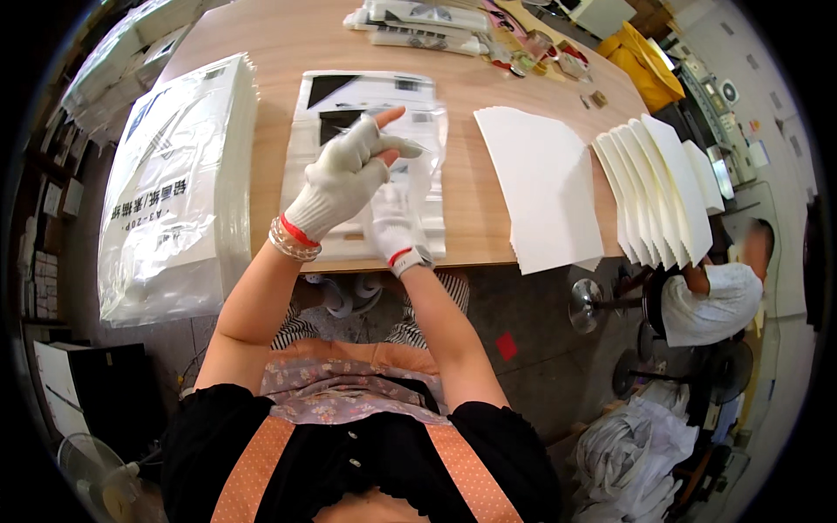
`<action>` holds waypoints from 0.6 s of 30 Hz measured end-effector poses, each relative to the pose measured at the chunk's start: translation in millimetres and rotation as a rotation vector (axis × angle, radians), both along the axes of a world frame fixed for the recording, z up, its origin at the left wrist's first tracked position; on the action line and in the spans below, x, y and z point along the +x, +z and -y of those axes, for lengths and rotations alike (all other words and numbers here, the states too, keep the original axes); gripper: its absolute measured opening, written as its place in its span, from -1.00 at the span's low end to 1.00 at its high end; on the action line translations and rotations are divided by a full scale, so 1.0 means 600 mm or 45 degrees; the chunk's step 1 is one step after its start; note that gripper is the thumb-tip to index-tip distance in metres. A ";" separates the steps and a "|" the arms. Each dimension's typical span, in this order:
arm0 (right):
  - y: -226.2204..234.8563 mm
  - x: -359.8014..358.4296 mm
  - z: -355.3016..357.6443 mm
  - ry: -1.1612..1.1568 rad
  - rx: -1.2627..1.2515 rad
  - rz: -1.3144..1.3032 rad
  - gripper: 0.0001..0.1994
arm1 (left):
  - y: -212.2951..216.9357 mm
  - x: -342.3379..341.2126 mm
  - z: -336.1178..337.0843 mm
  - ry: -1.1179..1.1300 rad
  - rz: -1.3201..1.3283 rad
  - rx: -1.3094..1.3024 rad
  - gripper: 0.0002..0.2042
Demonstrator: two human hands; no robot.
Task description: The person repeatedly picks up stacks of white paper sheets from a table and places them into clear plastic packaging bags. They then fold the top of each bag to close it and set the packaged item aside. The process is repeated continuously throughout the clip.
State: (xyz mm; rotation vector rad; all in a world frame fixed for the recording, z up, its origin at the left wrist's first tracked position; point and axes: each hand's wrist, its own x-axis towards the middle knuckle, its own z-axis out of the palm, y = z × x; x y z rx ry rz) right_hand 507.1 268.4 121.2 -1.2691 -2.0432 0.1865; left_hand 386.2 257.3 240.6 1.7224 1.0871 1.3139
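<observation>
My left hand [342, 170], in a white knit glove with bare index finger and thumb tips, is raised over the middle of the table. Its index finger stretches out to the right, and nothing shows plainly in its grasp. Lower and partly behind it, my right hand [397, 225], gloved too, is over the near part of some printed clear plastic bags [305, 187]. Its fingers are blurred and partly covered by my left hand. The bags lie flat in front of me, with black and grey print at their far end.
A tall stack of printed plastic bags [174, 192] stands at left. White paper sheets [545, 183] lie to the right, beside fanned paper stacks [649, 187]. Rolled plastic packs [427, 26] and small clutter [536, 57] sit at the far edge. A person [719, 296] sits at right.
</observation>
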 end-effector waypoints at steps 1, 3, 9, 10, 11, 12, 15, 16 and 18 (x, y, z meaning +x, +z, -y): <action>0.012 0.009 0.026 0.069 -0.147 -0.014 -0.85 | -0.006 0.002 0.005 0.054 -0.180 0.066 -0.60; 0.025 0.040 0.070 0.172 -0.429 -0.048 -0.82 | -0.014 0.016 0.021 0.131 -0.528 0.226 -0.61; -0.015 0.335 0.116 -0.274 -0.034 0.341 -0.50 | -0.057 -0.022 0.082 0.492 -0.478 0.779 -0.48; -0.023 0.391 0.115 -0.426 0.053 0.761 -0.33 | -0.060 -0.017 0.099 0.458 -0.292 0.716 -0.50; -0.059 0.456 0.106 -0.507 -0.084 0.651 -0.21 | -0.056 -0.012 0.116 0.463 -0.291 0.730 -0.54; -0.088 0.512 0.095 -0.443 -0.153 0.536 -0.12 | -0.052 -0.001 0.128 0.403 -0.251 0.775 -0.58; -0.047 0.556 0.053 -0.366 -0.458 0.212 -0.09 | -0.049 0.030 0.177 0.217 -0.396 0.609 -0.68; -0.049 0.566 0.039 -0.365 -0.361 0.266 -0.19 | -0.052 0.051 0.186 0.071 -0.386 0.528 -0.71; -0.047 0.582 0.020 -0.420 -0.493 0.332 -0.36 | -0.079 0.110 0.186 -0.240 -0.323 0.340 -0.78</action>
